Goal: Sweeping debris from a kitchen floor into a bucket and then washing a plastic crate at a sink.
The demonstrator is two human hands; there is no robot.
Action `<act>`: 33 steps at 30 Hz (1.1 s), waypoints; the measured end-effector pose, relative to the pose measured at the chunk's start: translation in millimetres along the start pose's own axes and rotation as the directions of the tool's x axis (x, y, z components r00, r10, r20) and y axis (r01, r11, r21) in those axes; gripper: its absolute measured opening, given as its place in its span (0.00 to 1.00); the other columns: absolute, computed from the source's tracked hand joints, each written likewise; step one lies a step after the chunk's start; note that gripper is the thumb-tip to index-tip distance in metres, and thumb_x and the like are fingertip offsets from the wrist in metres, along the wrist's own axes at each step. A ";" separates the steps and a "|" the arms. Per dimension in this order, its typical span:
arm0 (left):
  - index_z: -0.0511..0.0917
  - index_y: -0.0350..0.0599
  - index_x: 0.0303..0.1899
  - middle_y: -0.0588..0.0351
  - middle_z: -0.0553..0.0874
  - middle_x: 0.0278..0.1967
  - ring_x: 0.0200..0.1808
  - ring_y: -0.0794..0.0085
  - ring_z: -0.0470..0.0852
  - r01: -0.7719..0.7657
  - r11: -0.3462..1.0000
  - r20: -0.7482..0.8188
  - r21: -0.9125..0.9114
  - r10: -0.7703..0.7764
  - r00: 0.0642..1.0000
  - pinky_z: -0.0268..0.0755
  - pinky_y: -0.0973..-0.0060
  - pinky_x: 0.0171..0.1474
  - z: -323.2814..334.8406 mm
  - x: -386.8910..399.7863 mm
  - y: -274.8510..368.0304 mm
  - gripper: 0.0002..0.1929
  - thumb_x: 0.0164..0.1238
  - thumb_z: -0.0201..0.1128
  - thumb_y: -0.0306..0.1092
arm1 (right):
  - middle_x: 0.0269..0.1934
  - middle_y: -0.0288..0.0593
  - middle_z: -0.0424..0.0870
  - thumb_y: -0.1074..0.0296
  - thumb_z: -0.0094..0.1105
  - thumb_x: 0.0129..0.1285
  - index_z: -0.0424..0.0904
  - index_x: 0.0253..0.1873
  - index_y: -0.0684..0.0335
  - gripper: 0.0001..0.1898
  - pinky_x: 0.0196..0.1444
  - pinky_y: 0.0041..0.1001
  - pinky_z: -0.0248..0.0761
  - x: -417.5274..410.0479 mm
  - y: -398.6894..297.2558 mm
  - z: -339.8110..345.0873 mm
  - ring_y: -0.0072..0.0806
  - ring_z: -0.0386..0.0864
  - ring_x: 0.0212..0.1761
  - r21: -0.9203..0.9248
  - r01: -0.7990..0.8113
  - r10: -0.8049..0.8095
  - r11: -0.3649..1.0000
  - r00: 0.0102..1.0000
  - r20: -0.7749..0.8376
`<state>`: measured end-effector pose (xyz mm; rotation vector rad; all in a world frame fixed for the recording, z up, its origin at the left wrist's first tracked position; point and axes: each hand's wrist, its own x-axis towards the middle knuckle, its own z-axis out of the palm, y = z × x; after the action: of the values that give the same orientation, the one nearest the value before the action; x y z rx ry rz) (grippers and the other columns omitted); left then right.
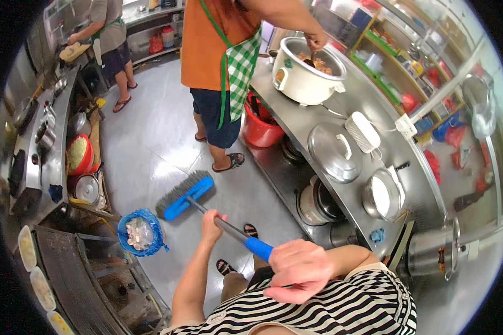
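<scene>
A long-handled floor brush (189,197) with a blue head and grey bristles rests on the grey tiled floor. Around the lower part of its metal shaft (231,230) my left hand (213,226) is closed. Nearer my body, my right hand (299,270) grips the upper end, at the blue sleeve (258,249). The handle slants from my chest down to the brush head, ahead and to the left. Part of the handle's end is hidden by my right hand. Left of my left hand stands a bin lined with a blue bag (158,228), with pale scraps and clear plastic inside.
Ahead, a person in a checked apron (243,71) stirs food in a large white cooker (306,83) on the steel counter (272,83). Another person (109,42) works at the far left. A red bucket (263,132) stands under the counter. A dark metal frame (63,268) borders the left.
</scene>
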<state>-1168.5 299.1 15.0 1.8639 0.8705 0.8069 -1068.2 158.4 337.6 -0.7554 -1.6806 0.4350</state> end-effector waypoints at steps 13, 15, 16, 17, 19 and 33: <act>0.71 0.41 0.14 0.47 0.75 0.17 0.22 0.53 0.74 0.041 0.985 0.277 0.166 -0.087 0.957 0.64 0.64 0.25 70.1 -89.6 75.5 0.17 0.47 0.65 0.42 | 0.14 0.40 0.69 0.82 0.61 0.47 0.74 0.27 0.74 0.04 0.16 0.25 0.57 -19.8 -84.7 -95.2 0.29 0.65 0.12 0.237 0.038 -0.066 0.971 0.992 0.110; 0.71 0.41 0.14 0.47 0.75 0.17 0.22 0.53 0.74 -0.016 0.985 0.223 0.174 -0.023 0.975 0.64 0.64 0.25 88.5 -85.6 84.9 0.17 0.47 0.65 0.42 | 0.14 0.42 0.70 0.82 0.59 0.47 0.75 0.27 0.73 0.03 0.16 0.26 0.57 -35.2 -82.7 -118.5 0.30 0.66 0.12 0.269 -0.029 0.005 0.963 0.996 0.091; 0.71 0.41 0.13 0.46 0.75 0.17 0.22 0.52 0.74 -0.081 0.981 0.172 0.175 0.050 0.984 0.64 0.63 0.24 97.3 -82.5 88.8 0.17 0.47 0.65 0.43 | 0.14 0.42 0.70 0.82 0.59 0.47 0.75 0.27 0.73 0.03 0.16 0.26 0.57 -43.7 -81.1 -129.8 0.30 0.66 0.12 0.280 -0.025 0.000 0.960 0.996 0.088; 0.71 0.41 0.13 0.46 0.75 0.17 0.22 0.52 0.74 -0.077 0.979 0.169 0.187 0.046 0.985 0.64 0.63 0.24 105.6 -81.9 89.2 0.17 0.47 0.65 0.43 | 0.14 0.42 0.70 0.83 0.59 0.47 0.75 0.27 0.73 0.02 0.16 0.26 0.56 -51.9 -80.5 -140.2 0.31 0.66 0.12 0.293 -0.041 0.018 0.955 0.997 0.081; 0.71 0.42 0.14 0.46 0.75 0.17 0.21 0.50 0.74 0.019 0.977 0.204 0.213 -0.064 0.977 0.63 0.62 0.24 121.3 -82.7 87.6 0.16 0.47 0.64 0.41 | 0.14 0.42 0.71 0.83 0.58 0.46 0.75 0.27 0.73 0.02 0.16 0.27 0.55 -64.9 -82.0 -156.6 0.31 0.66 0.11 0.319 -0.062 0.044 0.946 0.997 0.063; 0.80 0.48 0.27 0.49 0.79 0.25 0.31 0.53 0.76 0.051 0.959 0.414 0.277 -0.167 0.895 0.69 0.62 0.35 211.3 -64.1 126.0 0.13 0.30 0.65 0.35 | 0.11 0.38 0.68 0.82 0.62 0.43 0.71 0.17 0.67 0.09 0.13 0.25 0.53 -127.1 -75.2 -288.7 0.28 0.65 0.10 0.351 -0.257 0.264 0.900 0.964 0.027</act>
<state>-1002.4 107.8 37.0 2.0900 0.8098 0.1888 -795.4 -14.5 366.0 -0.7142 -1.4292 0.8887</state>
